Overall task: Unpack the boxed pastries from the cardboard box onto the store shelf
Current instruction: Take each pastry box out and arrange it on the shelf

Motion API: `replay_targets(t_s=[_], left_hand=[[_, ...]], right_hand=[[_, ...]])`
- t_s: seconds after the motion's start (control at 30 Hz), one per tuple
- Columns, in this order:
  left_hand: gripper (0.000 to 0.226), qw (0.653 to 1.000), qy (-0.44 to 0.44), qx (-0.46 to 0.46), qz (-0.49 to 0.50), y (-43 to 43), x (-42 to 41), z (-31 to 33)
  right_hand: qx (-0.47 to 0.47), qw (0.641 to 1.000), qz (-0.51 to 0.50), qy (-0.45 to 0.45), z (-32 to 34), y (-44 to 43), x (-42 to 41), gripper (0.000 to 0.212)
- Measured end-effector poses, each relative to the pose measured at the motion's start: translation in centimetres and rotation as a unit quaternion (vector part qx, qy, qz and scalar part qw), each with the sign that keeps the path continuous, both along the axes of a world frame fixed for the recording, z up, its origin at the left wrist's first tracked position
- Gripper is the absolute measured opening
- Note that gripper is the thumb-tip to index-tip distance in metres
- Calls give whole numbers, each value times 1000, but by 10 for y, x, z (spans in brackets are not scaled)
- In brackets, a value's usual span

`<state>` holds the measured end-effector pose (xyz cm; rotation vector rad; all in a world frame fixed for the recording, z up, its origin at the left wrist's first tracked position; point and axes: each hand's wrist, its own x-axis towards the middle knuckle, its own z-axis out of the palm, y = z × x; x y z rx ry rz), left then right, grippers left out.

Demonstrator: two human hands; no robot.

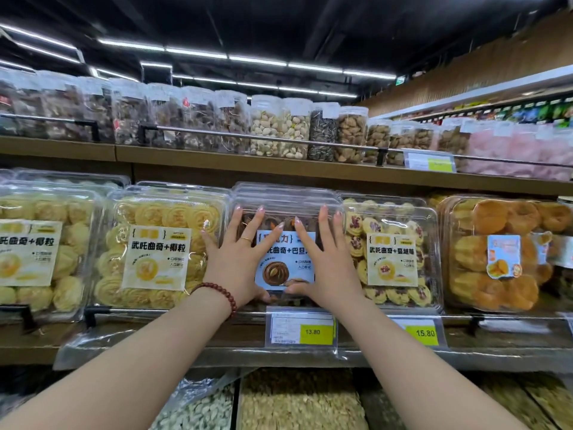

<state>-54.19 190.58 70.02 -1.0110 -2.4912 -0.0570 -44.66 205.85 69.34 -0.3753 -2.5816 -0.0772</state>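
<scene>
Your left hand (238, 262) and right hand (325, 265) both lie flat on the front of the chocolate cookie box (286, 268). The fingers are straight and spread, gripping nothing. The thumbs reach toward each other near the lower edge of its label, and I cannot tell whether they hook under the box. The box stands on edge on the middle shelf (502, 339), behind the front rail (173, 310). It sits between the yellow cookie box (161, 243) on the left and the cranberry cookie box (390, 249) on the right, touching or nearly touching both. More clear lids show just behind its top edge, so it seems to lean on others of its kind. The cardboard box is out of view. The likely step is seating this box square and upright, and that is where the trouble lies. The clear lid is thin, so if you push hard through your palms it may buckle and crush the cookies under it. A shove high on the face could tip the row behind it backward. If its bottom edge has not dropped fully behind the rail, the box may slide forward once you let go and fall toward the bins (297, 401) below. With the slot this tight, uneven pressure could wedge a corner against a neighbour and skew it. Mind the price tag (300, 328) under your wrists too, since a dragging forearm could knock it loose.
</scene>
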Motion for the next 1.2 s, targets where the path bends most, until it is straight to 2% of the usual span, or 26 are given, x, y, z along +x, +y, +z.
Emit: replay_targets(t_s=[0.17,0.37,0.53,0.7,0.93,1.1,1.2], left_hand=[[123,1000,1,-4,15,6,-3,0],[121,1000,-12,-24,5,0,5,6],[92,999,-7,-24,-48,-23,7,22],[65,999,2,22,-48,-50,30,44],[33,990,57,77,-104,-86,94,79],[20,984,87,86,-126,-135,151,75],[22,994,58,64,-66,-182,187,53]], right_hand=[[-12,1000,7,4,-2,4,-3,116],[-34,999,3,-40,7,-2,7,109],[-16,996,2,-91,37,-5,49,77],[15,996,-47,-77,58,-2,96,63],[37,996,-65,-48,94,-18,153,44],[51,999,6,-11,98,-48,186,31],[34,997,61,-29,87,-81,199,26]])
